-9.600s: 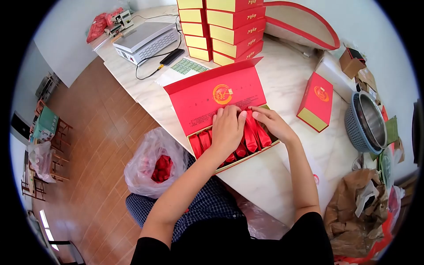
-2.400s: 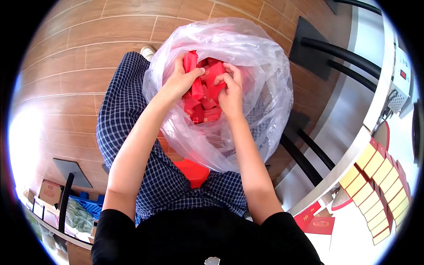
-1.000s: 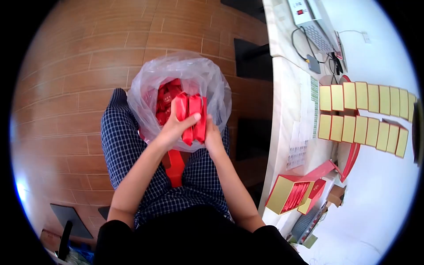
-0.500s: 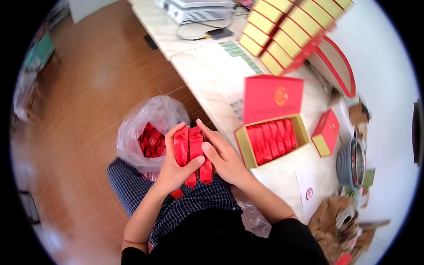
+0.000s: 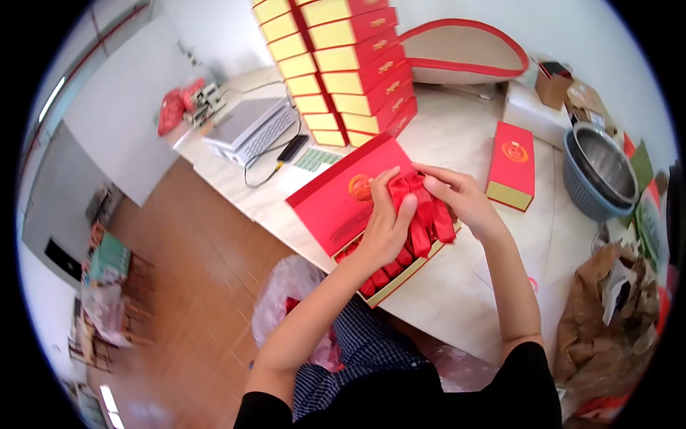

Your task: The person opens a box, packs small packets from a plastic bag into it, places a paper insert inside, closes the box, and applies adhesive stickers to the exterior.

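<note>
Between my left hand (image 5: 386, 230) and my right hand (image 5: 464, 200), several small red foil-like packets (image 5: 420, 218) are pressed side by side. My fingers lie along their outer sides, with both thumbs on the near side. The bunch is over the right part of an open gift box (image 5: 401, 284), which has a yellow inside. More red packets (image 5: 386, 272) lie in a row in its left part. Behind my left hand the box's red lid (image 5: 325, 196) leans back, showing a gold emblem. My hands hide much of the box's right part.
Tall stacks of red and yellow boxes (image 5: 350, 79) stand at the back. A closed red box (image 5: 512, 164) is on the right, near a basin with a metal bowl (image 5: 604, 168) and crumpled brown paper (image 5: 607, 314). A plastic bag (image 5: 282, 289) sits below the table edge.
Both hands have carried the red packets from above my lap to over the open box. My view has turned right, towards the table.
</note>
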`<state>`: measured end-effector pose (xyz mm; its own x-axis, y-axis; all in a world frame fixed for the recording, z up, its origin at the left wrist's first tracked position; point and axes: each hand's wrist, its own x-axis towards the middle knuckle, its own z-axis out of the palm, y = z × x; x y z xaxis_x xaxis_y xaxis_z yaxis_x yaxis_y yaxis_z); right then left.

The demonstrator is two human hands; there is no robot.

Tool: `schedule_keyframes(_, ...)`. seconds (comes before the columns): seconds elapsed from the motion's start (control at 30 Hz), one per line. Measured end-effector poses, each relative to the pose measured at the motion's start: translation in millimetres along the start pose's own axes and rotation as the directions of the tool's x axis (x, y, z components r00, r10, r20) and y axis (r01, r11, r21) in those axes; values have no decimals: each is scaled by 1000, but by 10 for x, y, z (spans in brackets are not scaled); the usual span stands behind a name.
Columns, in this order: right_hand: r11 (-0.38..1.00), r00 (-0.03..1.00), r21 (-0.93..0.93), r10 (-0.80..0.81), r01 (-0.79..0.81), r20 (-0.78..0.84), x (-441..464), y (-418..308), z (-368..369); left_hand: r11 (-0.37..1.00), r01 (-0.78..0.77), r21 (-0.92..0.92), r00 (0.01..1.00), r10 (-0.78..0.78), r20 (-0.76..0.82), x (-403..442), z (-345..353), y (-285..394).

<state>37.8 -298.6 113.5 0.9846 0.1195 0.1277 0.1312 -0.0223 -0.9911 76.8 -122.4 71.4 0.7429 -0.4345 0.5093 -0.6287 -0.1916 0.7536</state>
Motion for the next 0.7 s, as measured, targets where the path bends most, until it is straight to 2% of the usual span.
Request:
schedule_keyframes(0.13,996,990,-36,-81,78,-116,382,358,-377,992,-26,124,996,37,-84,436,416,-397)
schedule_keyframes(0.2,999,988,49,-16,24,-153,495,570,-481,979,9,201,987,24,-157,529,593,-550)
schedule_keyframes(0.27,998,992,40,-43,48,-116,545,720,-545,954,44,296,984,10,-178,517,706,-684)
schedule_keyframes(0.33,998,993,54,12,-6,-118,531,751,-565,908,150,391,977,-74,-201,435,755,-821)
schedule_keyframes(0.4,1000,999,-26,6,-8,-46,554,816,-532,876,148,459,982,-76,-172,362,686,-827)
schedule_keyframes(0.47,1000,999,-28,4,-5,-32,608,956,-470,861,182,474,981,-128,-144,301,577,-785)
schedule_keyframes(0.57,929,995,-360,63,-86,-76,595,914,-396,848,194,494,981,-163,-106,267,481,-721)
schedule_keyframes(0.6,926,996,-369,70,-87,-60,588,893,-373,848,169,502,986,-150,-79,264,471,-711)
schedule_keyframes(0.7,815,989,-569,32,-108,-142,571,869,-335,852,186,490,982,-166,-84,268,475,-672)
